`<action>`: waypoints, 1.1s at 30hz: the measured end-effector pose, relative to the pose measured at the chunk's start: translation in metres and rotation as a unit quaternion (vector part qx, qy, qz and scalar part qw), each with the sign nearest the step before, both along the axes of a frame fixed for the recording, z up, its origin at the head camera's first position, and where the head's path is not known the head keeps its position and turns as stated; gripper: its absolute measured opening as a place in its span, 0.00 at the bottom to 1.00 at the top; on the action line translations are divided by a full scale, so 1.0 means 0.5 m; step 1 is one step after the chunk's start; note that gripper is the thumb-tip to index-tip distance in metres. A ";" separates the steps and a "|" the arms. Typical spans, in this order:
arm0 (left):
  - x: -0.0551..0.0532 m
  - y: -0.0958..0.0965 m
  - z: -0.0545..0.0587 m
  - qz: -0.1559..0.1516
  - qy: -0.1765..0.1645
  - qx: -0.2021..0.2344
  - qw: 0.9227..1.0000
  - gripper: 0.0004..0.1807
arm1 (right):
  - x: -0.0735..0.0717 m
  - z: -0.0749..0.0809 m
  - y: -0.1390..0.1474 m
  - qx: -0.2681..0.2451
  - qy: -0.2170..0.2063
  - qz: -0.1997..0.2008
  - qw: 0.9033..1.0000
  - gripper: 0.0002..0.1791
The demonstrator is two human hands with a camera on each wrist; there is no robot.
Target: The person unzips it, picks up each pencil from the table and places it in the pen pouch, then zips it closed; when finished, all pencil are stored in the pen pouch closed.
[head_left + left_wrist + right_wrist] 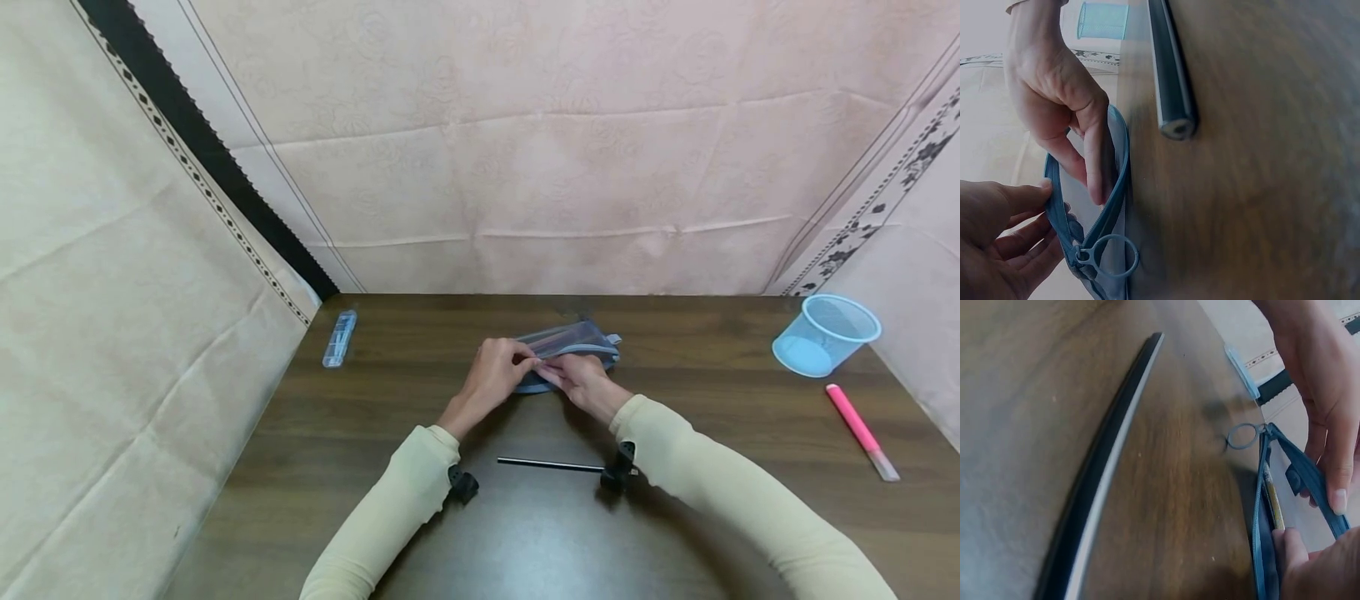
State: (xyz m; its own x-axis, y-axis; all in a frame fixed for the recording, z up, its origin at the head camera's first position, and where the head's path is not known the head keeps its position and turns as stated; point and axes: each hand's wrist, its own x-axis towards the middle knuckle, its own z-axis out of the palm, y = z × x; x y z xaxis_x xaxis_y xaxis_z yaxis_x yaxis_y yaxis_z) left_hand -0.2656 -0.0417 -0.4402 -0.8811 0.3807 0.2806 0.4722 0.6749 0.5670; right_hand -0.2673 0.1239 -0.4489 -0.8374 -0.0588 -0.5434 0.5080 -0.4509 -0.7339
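A blue see-through zip pouch lies toward the table's back, its zipper open and a ring pull at one end. My left hand pinches one edge of the opening between thumb and fingers, spreading it, as the left wrist view shows. My right hand reaches in through the opening with its fingers inside. There, in the right wrist view, a slim yellowish pen-like stick runs down to my right fingertips, which pinch its lower end. The rest of that stick is hidden.
A black pencil-like rod lies in front of the pouch, near my right wrist. At the back left is a small translucent blue case. To the right stand a blue mesh cup and, lying nearer, a pink pen-like stick.
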 end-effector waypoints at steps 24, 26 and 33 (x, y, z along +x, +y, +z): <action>-0.003 -0.007 0.002 -0.006 -0.014 0.003 1.000 0.08 | 0.152 0.045 0.054 0.425 0.338 0.332 0.771 0.11; -0.004 -0.007 0.001 -0.006 -0.012 0.000 1.000 0.08 | 0.163 0.047 0.061 0.474 0.385 0.363 0.704 0.09; 0.000 -0.008 -0.001 0.001 -0.009 -0.005 1.000 0.09 | 0.202 0.037 0.076 0.530 0.449 0.433 0.574 0.08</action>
